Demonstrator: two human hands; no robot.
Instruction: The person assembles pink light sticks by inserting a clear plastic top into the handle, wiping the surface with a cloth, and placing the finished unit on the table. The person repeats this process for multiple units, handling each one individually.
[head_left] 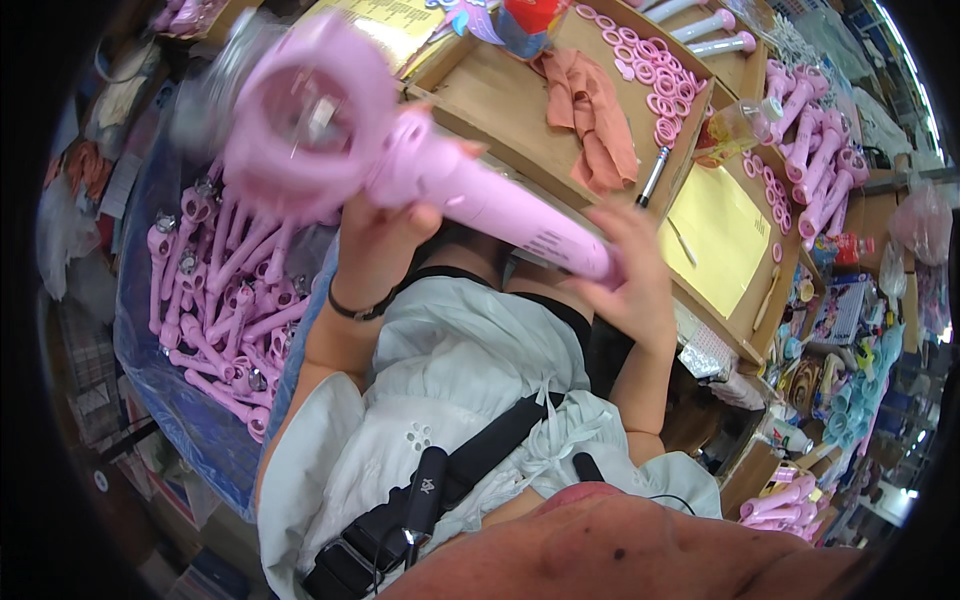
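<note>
A large pink toy wand (500, 212) with a round, ring-shaped head is held up in front of me, slanting from upper left down to the right. My left hand (385, 240), with a dark band at the wrist, grips it at the neck just below the head. The fingers of my right hand (640, 275) close round the lower end of the handle. Motion blurs the head, and a clear, shiny part shows inside its ring. Behind it, a blurred transparent piece (215, 95) is too smeared to name.
Left of my lap, a bin lined with blue plastic (140, 320) holds many pink wands (235, 330). Ahead, a cardboard tray (490, 95) carries pink rings (655, 75), an orange cloth (595, 120) and a pen (654, 178). Yellow paper (725, 240), a bottle (735, 130) and pink handles (825, 160) lie to the right.
</note>
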